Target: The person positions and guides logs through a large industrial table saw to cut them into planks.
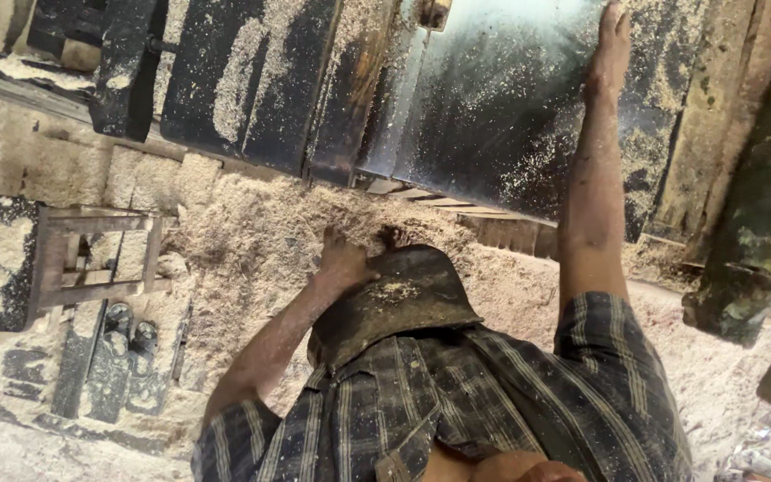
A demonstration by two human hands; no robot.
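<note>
Head view. The right hand point(609, 49) lies flat and open, fingers straight, on the dark metal machine top point(493, 116). It rests near the top's right edge and holds nothing. A vertical wooden post point(716, 107) stands just right of that edge, and a mossy dark block point(742, 268) stands further right. The room to the right of the hand is narrow. To the left of the hand the top runs bare under scattered sawdust. Further left lie dark machine panels point(252, 80), separated by narrow gaps.

The left hand point(343, 259) reaches down into the sawdust heap point(252, 241) below the top's lower edge. The fingers are buried in the dust; whether they are clenched or released cannot be told. A dark curved flap point(394, 303), dusted with sawdust, lies against the wrist and over the front of the plaid shirt point(493, 402).

A small wooden stool frame point(91, 259) stands well left of the left hand, half sunk in dust. A pair of dark sandals point(122, 357) lies below the frame. Open heap lies between the frame and the hand.

Surface and room: sawdust covers the floor, the panels and the top. The light is dim.
</note>
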